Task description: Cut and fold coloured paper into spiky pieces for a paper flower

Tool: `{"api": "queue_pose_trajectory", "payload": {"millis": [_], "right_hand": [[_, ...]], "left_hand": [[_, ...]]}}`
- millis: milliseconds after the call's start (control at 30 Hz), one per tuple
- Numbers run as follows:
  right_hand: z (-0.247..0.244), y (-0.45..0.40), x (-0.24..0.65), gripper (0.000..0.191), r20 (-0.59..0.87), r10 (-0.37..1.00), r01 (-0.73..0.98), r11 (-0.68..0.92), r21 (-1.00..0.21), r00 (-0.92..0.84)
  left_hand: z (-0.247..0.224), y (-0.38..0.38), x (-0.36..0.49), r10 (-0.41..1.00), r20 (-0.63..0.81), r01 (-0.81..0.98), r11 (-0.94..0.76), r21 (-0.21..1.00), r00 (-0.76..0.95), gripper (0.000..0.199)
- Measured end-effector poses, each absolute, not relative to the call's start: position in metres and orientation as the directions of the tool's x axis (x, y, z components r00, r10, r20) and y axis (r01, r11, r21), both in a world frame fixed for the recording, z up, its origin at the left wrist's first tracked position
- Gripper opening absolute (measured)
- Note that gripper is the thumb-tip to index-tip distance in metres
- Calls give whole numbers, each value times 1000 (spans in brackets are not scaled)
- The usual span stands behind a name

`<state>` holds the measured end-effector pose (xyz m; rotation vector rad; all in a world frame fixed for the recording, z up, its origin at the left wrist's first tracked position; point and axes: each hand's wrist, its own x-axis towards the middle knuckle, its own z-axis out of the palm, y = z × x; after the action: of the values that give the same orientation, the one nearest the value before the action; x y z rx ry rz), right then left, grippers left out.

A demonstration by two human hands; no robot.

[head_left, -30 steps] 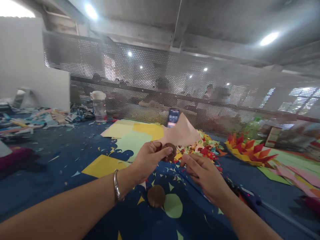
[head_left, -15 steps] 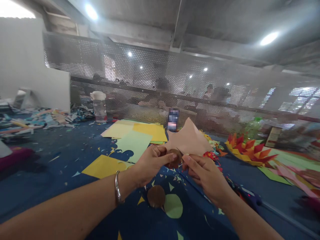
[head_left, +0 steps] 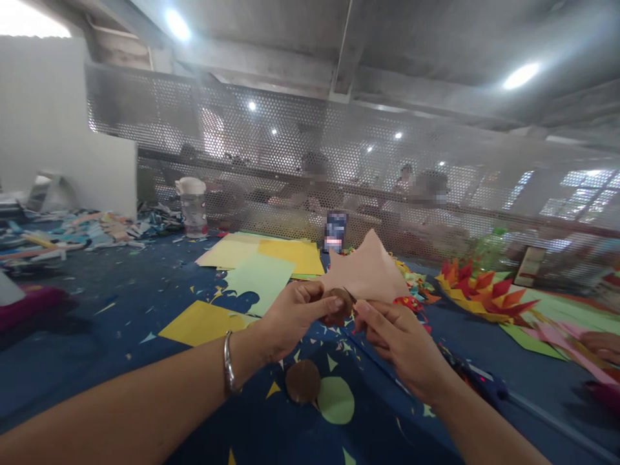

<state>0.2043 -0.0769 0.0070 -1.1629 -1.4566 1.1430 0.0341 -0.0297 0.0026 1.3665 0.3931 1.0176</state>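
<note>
Above the middle of the dark blue table point(head_left: 126, 278), my left hand point(head_left: 295, 316) pinches a brown disc point(head_left: 341, 307) between thumb and fingers. My right hand point(head_left: 394, 339) is closed at the disc's right side, its thumb and fingertip pressed together; what they hold is too small to make out. Below the hands a second brown disc point(head_left: 303, 381) lies beside a pale green paper disc point(head_left: 336, 400), their edges touching. Behind the hands stands a pale pink paper piece point(head_left: 368, 271) with pointed corners.
Yellow point(head_left: 198, 323) and pale green sheets point(head_left: 261, 278) lie left of centre. A cup point(head_left: 192, 206) stands behind them near paper scraps point(head_left: 97, 229). To the right are an orange-and-yellow paper flower point(head_left: 484, 294), a glue gun point(head_left: 484, 381) and another person's hand point(head_left: 600, 345).
The pink paper piece has shifted slightly and its left corner stands up more. At the far right, the other person's hand has moved. My hands look almost unmoved.
</note>
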Motion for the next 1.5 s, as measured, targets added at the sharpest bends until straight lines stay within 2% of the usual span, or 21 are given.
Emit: {"api": "queue_pose_trajectory", "payload": {"millis": [300, 1000, 1500], "right_hand": [[8, -77, 205, 40, 92, 988, 141, 109, -984, -123], [5, -75, 209, 39, 140, 981, 270, 173, -947, -137], [5, -75, 210, 37, 166, 972, 350, 215, -911, -165]], "left_hand": [[1, -29, 34, 780, 337, -375, -143, 916, 527, 19], [6, -27, 29, 759, 364, -208, -299, 931, 540, 18], [5, -24, 28, 746, 364, -199, -306, 931, 557, 16]]}}
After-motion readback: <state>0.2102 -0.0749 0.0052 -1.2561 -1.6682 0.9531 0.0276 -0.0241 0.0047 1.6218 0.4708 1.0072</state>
